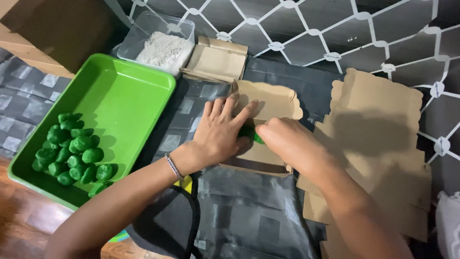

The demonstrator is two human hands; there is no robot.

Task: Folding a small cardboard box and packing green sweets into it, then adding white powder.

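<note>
An open brown cardboard box (pixel 268 103) lies in front of me on the dark checked cloth. My left hand (pixel 221 132) rests spread on the box's left side, fingers apart. My right hand (pixel 282 139) is over the box's middle, pressing a green ball-shaped piece (pixel 252 134) that shows only partly between both hands. To the left, a green tray (pixel 129 91) holds a pile of several green balls (pixel 72 153) at its near end.
A clear tub of white grains (pixel 160 43) stands behind the tray. A folded brown box (pixel 216 60) sits next to it. A stack of flat brown box blanks (pixel 378 144) lies to the right. A patterned wall is behind.
</note>
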